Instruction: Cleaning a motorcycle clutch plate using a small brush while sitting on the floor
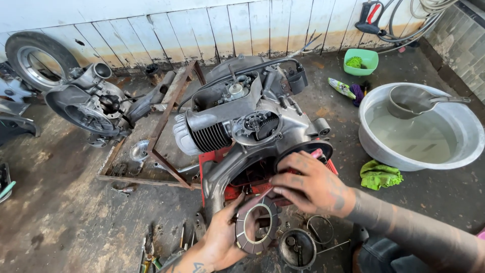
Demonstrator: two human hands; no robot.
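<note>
Head view: on a grimy workshop floor (65,212), the left hand (222,237) grips a ringed clutch plate (257,226) just below a scooter engine (252,131); the right hand (308,184) pinches a red-handled tool (317,153) at the open casing. Parts are coming out; careful prying seems next.

We see dull cast metal on the scooter engine (252,126), greasy and matt, its cylinder fins ribbed. The clutch plate (257,225) looks like worn steel with rough friction pads. Our basin (422,126) gleams, smooth polished metal. The green rag (380,175) is soft cloth, the concrete floor (60,202) rough and oil-stained, the plank wall (202,30) flaking painted wood.
</note>
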